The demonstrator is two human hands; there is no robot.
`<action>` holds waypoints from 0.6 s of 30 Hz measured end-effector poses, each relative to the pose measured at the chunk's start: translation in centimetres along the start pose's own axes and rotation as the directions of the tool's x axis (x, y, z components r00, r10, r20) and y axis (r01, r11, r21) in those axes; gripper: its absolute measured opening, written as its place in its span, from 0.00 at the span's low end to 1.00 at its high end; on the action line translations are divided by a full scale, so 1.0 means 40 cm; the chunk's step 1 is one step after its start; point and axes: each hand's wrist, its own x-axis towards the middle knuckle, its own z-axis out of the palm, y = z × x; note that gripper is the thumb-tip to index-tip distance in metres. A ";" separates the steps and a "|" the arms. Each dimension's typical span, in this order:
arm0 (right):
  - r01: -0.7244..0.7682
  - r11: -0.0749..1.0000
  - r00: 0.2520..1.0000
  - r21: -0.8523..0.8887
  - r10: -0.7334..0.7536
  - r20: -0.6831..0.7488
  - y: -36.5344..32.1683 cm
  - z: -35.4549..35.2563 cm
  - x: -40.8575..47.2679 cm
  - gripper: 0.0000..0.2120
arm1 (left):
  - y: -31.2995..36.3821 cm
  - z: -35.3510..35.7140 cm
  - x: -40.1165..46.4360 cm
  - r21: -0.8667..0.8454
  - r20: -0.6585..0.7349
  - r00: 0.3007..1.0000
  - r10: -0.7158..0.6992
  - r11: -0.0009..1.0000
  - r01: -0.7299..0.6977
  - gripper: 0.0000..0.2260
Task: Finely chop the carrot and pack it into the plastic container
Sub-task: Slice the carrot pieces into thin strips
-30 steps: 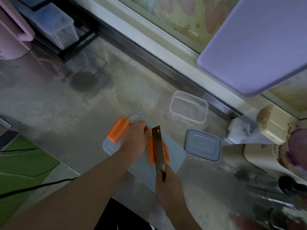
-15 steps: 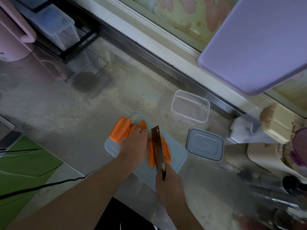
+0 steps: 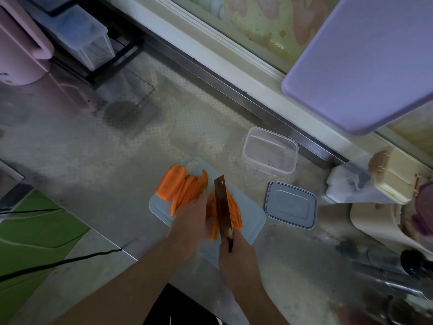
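Observation:
On the pale blue cutting board [image 3: 253, 222] lie orange carrot slices [image 3: 181, 190], a thick piece at the far left and thin strips beside it. More carrot strips [image 3: 235, 211] lie to the right of the blade. My right hand [image 3: 236, 256] grips the handle of a knife [image 3: 222, 202] whose blade stands edge-down among the strips. My left hand [image 3: 191, 222] rests on the carrot just left of the blade; it is blurred. The clear plastic container [image 3: 269, 150] stands open beyond the board, and its grey lid [image 3: 290, 205] lies to the board's right.
A purple board [image 3: 365, 59] overhangs at the upper right. Cream containers [image 3: 396, 181] and dark utensils [image 3: 398, 273] crowd the right side. A pink appliance [image 3: 21, 48] and a clear bin [image 3: 79, 36] sit at the upper left. A black cable [image 3: 58, 261] crosses the lower left.
My left hand has slid back toward me along the carrot, uncovering a fan of thin slices at the far left of the board. The knife stays in the carrot.

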 end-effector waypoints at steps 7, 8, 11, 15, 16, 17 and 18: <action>0.009 0.999 1.000 -0.048 -0.009 -0.005 0.010 0.015 0.002 0.08 | -0.002 0.011 -0.002 -0.083 -0.074 0.997 -0.037 0.996 0.031 0.06; 0.007 0.998 1.000 -0.056 -0.008 -0.005 0.009 0.020 -0.001 0.10 | -0.001 0.012 -0.003 -0.094 -0.079 0.996 -0.044 0.995 0.037 0.05; -0.011 0.997 1.000 -0.073 0.010 -0.003 0.006 0.035 -0.014 0.17 | -0.001 0.019 -0.004 -0.134 -0.114 0.991 -0.069 0.990 0.054 0.05; -0.042 0.997 0.999 -0.068 0.043 0.010 0.002 0.044 -0.020 0.18 | -0.002 0.027 -0.009 -0.142 -0.119 0.990 -0.081 0.988 0.064 0.06; -0.044 0.997 0.999 -0.069 0.044 0.010 0.002 0.041 -0.019 0.17 | -0.004 0.029 -0.009 -0.144 -0.114 0.990 -0.079 0.988 0.063 0.07; -0.044 0.997 0.999 -0.070 0.045 0.008 0.001 0.036 -0.018 0.15 | -0.006 0.032 -0.009 -0.152 -0.112 0.991 -0.079 0.987 0.061 0.08; -0.044 0.997 0.999 -0.066 0.044 0.007 0.000 0.032 -0.017 0.14 | -0.006 0.032 -0.010 -0.159 -0.109 0.990 -0.084 0.985 0.066 0.08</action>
